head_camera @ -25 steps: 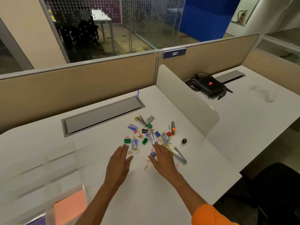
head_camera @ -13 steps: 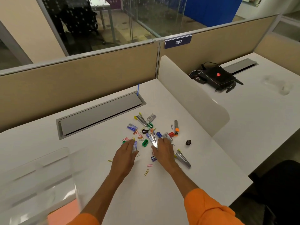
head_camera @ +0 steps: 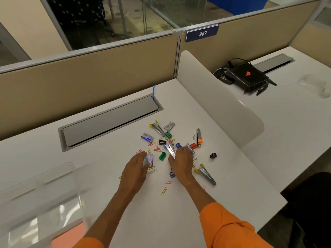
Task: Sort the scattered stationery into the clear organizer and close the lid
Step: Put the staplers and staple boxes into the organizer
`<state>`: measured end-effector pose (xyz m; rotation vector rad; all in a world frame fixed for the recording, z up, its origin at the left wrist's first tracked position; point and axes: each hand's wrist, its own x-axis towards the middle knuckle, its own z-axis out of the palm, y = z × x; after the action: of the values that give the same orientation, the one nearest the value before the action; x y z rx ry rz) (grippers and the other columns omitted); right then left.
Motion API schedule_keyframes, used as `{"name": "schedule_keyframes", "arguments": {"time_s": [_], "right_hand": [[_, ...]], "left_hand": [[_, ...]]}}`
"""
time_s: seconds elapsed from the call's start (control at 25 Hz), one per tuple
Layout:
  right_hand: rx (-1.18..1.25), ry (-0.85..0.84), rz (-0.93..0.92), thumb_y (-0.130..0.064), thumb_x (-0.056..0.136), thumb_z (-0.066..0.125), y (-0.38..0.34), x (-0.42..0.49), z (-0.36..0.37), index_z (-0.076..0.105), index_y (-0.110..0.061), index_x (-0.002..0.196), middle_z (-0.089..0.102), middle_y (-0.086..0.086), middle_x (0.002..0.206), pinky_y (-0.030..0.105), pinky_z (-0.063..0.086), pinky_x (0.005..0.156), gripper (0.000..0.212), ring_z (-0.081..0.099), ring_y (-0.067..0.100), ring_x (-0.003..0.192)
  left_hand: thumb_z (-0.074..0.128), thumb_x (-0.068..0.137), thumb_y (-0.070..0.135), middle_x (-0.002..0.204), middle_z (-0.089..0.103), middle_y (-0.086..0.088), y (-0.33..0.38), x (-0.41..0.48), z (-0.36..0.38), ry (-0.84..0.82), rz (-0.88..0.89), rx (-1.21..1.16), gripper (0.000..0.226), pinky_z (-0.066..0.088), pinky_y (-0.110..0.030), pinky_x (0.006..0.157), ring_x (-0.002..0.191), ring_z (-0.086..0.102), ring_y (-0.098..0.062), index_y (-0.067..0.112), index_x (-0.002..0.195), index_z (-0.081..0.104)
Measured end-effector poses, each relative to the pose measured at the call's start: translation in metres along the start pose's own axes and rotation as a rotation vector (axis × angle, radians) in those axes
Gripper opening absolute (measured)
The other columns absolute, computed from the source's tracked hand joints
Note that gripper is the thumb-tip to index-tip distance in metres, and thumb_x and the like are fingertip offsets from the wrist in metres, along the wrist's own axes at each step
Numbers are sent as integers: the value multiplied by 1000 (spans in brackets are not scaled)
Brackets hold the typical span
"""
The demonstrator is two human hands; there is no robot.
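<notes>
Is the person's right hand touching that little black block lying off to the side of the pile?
Apart. The head view shows a strip of bare white desk between the right hand and the black block, which lies alone, clear of the fingers.

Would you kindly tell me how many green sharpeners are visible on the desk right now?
2. One green sharpener lies between the left hand and right hand; the other green sharpener sits farther back, beside the yellow-tipped staple remover. More may be hidden under the hands.
</notes>
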<state>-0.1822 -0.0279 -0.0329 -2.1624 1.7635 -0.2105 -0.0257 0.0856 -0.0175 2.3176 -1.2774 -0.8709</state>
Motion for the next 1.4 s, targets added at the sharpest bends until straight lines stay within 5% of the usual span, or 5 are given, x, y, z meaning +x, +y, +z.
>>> {"name": "schedule_keyframes", "arguments": {"time_s": [0.6, 0.92, 1.2, 1.4], "right_hand": [[196, 35, -106, -29, 95, 54, 28, -14, -22, 55, -8, 121, 59, 11, 119, 29, 48, 91, 33, 55, 22, 108], [251, 34, -204, -1, 90, 58, 26, -2, -40, 59, -1, 121, 60, 17, 121, 30, 48, 94, 31, 59, 29, 112], [263, 90, -346, 0, 88, 61, 14, 3, -61, 63, -1, 115, 65, 17, 115, 18, 40, 89, 27, 62, 26, 106], [718, 126, -53, 3, 80, 71, 11, 2, -74, 70, -5, 105, 68, -8, 90, 8, 52, 76, 25, 65, 0, 76]], "left_hand": [[50, 97, 34, 147, 42, -4, 42, 8, -8, 97, 135, -68, 44, 39, -38, 107, 132, 43, -23, 22, 138, 42], [44, 98, 40, 151, 38, -5, 24, 7, -2, -10, -29, -160, 50, 34, -39, 110, 134, 41, -23, 22, 144, 37], [44, 97, 43, 151, 37, -4, 21, 8, -7, -21, -66, -207, 52, 36, -41, 110, 135, 41, -23, 22, 144, 36], [48, 97, 35, 148, 43, -6, 30, 6, -11, 27, -43, -262, 46, 36, -38, 108, 132, 43, -24, 20, 141, 42]]}}
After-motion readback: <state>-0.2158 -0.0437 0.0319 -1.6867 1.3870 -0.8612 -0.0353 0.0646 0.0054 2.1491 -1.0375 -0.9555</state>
